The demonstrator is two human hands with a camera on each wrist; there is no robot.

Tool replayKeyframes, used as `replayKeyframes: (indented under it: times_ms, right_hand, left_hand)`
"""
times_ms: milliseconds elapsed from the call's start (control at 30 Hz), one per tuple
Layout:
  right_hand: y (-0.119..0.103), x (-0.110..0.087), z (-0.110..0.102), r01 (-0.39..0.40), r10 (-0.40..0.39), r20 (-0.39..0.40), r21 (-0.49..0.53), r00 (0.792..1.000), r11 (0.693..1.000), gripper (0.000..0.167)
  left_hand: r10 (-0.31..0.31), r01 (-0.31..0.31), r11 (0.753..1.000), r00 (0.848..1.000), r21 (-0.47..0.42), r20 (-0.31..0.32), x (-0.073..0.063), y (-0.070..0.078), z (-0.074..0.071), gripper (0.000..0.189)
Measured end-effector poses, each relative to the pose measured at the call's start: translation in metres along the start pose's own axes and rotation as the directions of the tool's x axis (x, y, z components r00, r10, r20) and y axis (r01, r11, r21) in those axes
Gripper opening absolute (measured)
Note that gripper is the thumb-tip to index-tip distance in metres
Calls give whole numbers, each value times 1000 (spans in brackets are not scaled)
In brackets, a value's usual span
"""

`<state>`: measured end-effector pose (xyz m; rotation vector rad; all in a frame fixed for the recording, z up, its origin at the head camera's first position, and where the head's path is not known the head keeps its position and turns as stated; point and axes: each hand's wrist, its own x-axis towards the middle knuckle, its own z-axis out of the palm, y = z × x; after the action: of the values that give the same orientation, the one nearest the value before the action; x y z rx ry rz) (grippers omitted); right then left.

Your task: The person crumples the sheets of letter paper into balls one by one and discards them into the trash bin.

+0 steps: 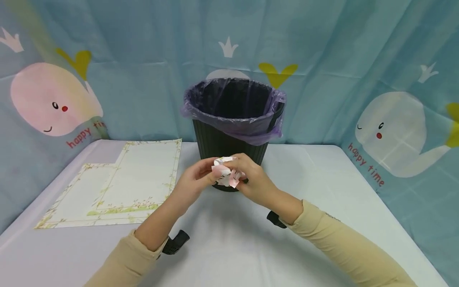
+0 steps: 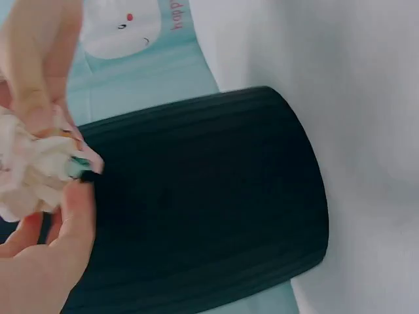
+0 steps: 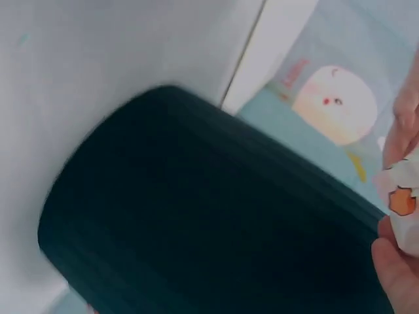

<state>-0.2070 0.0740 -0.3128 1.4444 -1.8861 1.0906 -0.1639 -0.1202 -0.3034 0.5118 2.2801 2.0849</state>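
Two bent wrists bring the person's hands together in front of the black bin (image 1: 215, 144), between its dark ribbed wall and the viewer. The left forearm slants up from the bin's near left, the right forearm from its near right, each in a tan sleeve (image 1: 344, 243). The left hand (image 1: 195, 179) grips the left side of a crumpled paper (image 1: 226, 169), its thumb laid along the near face. The right hand (image 1: 255, 179) pinches the same paper from the right, fingers curled in. Both grasps are narrow, closed about that wad, which sits just before the bin's front, below its rim; the right wrist view shows an orange print on it. A purple bag (image 1: 247, 129) lines the bin. Left of the bin, two bordered sheets (image 1: 147, 171) overlap on the white table (image 1: 322, 191).
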Motion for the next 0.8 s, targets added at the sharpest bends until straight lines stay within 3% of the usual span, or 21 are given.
replayKeyframes:
  times_ms: [167, 267, 400, 500, 633, 733, 800]
  right_hand:
    - [-3, -1, -10, -61, 48, 119, 116, 992, 991, 60]
    - [-7, 0, -17, -159, 120, 196, 202, 973, 966, 68]
    - [-12, 3, -24, -262, 198, 252, 257, 947, 930, 87]
    - [-14, 5, -27, -277, 213, 252, 254, 944, 927, 94]
    - [-18, 6, -26, -293, 241, 221, 247, 945, 924, 84]
    - [-24, 8, -24, -365, 327, 174, 283, 929, 887, 69]
    - [-28, 10, -24, -439, 416, 140, 308, 898, 844, 64]
  left_hand:
    - [24, -25, 999, 999, -40, -30, 0, 1, 0, 37]
    - [77, -79, 997, 994, -21, -72, -2, 0, 1, 34]
    - [167, -169, 986, 983, -8, -77, -5, -1, 2, 34]
    - [225, -226, 974, 973, -21, -55, -6, -2, 2, 34]
    - [265, -267, 960, 964, -82, -38, -7, -4, 1, 33]
    - [289, -294, 943, 956, -156, -53, -6, -5, 2, 35]
    - [319, -326, 923, 945, -204, -65, -5, -6, 3, 38]
